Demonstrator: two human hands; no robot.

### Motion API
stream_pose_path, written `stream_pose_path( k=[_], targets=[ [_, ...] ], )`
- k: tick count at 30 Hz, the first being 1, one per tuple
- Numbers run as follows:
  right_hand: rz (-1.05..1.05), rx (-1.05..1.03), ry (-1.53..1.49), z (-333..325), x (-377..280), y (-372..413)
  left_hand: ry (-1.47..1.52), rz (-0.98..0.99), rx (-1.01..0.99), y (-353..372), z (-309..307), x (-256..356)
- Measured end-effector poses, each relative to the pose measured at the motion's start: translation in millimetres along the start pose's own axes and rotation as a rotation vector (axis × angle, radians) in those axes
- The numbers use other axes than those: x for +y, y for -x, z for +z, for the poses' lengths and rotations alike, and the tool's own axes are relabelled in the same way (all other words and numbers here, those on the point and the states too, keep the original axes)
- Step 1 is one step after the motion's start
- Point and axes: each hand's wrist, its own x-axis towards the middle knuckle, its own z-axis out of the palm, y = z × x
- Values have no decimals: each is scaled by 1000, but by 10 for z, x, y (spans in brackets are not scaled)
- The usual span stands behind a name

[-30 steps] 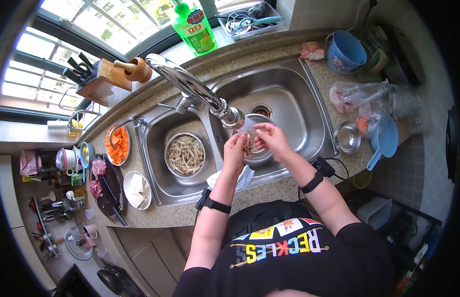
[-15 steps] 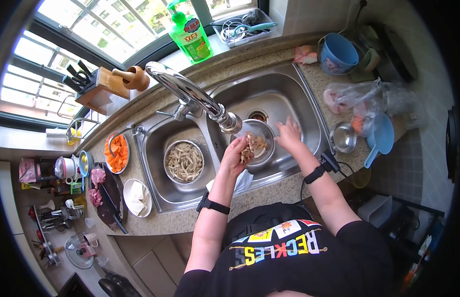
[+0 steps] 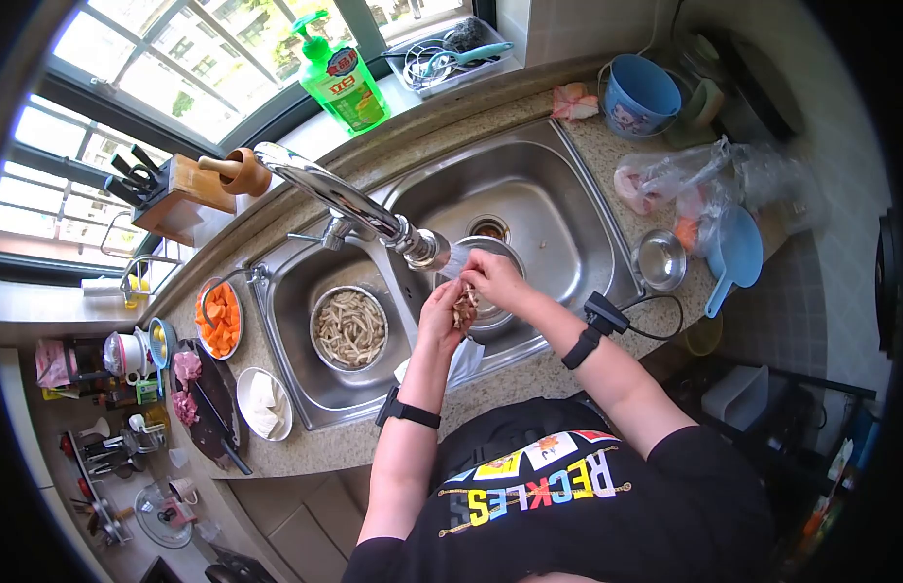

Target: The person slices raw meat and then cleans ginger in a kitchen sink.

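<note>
My left hand [image 3: 440, 317] is cupped closed around small brown food pieces [image 3: 464, 309], wrinkled in look. Bent over it from the right is my right hand [image 3: 497, 280], its fingertips pinched together right at the handful; what they grip is hidden. Both hands are over a round metal bowl [image 3: 515, 255] in the right basin [image 3: 568, 228], just below the faucet head [image 3: 429, 251], where water streams down. In the left basin [image 3: 315, 394] stands another metal bowl [image 3: 318, 352] full of pale strips in liquid.
Left of the sink are a bowl of orange chunks [image 3: 218, 330], a white dish of pale slabs [image 3: 265, 403], and a dark board with pink meat [image 3: 186, 406] and a knife [image 3: 213, 408]. To the right are a small metal bowl [image 3: 659, 260], blue ladle [image 3: 735, 248] and plastic bags [image 3: 680, 180].
My right hand has come in from the right side of the basin, where its fingers were spread, to pinch at the handful in my left hand. The view has shifted slightly.
</note>
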Motion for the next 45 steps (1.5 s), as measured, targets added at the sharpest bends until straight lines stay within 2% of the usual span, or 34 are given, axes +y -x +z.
stream_pose_path(
  k=[1, 4, 6, 7, 9, 10, 11, 13, 15, 17, 18, 21, 28, 35, 38, 40, 41, 43, 45],
  targets=[
    [1, 2, -4, 22, 44, 6, -8, -3, 53, 33, -18, 19],
    [12, -47, -52, 68, 20, -13, 68, -55, 28, 58, -75, 58],
    [541, -68, -680, 28, -14, -45, 189, -115, 6, 41, -66, 69],
    [541, -74, -679, 19, -36, -39, 192, -111, 9, 46, -62, 71],
    [680, 9, -1078, -25, -63, -25, 183, -72, -86, 61, -28, 95],
    [672, 10, -1115, -64, -65, -7, 158, -59, -93, 78, -19, 108],
    [674, 8, -1115, -86, -45, 7, 159, -58, -91, 116, 7, 128],
    [573, -23, -922, -108, -4, 18, 49, -16, -101, 180, 65, 171],
    [585, -20, -872, -145, -167, 44, 2, -12, -95, 159, 53, 158],
    [465, -210, -446, -143, -151, 47, -47, -8, -91, 139, 63, 151],
    [467, -210, -445, -139, -153, 57, -108, 10, -106, 135, 76, 143],
    [118, -110, 115, -71, -176, 93, -189, 51, -113, 107, 55, 124],
    [118, -70, -142, -12, -81, 185, -164, 47, -95, 140, 75, 100],
    [101, -87, -193, -44, 60, 212, -196, 41, -108, 92, 92, 51],
    [206, -94, -359, -69, 66, 217, -223, 44, -102, 83, 107, 45],
    [409, -205, -864, -120, 59, 221, -259, 68, -66, 79, 112, 23],
    [405, -204, -863, -104, 59, 209, -261, 71, -70, 89, 118, 26],
    [297, -165, -620, -51, 59, 188, -149, 71, -51, 107, 136, 29],
    [375, -143, -726, -52, 109, 153, -146, 79, -73, 103, 172, 31]
  ],
)
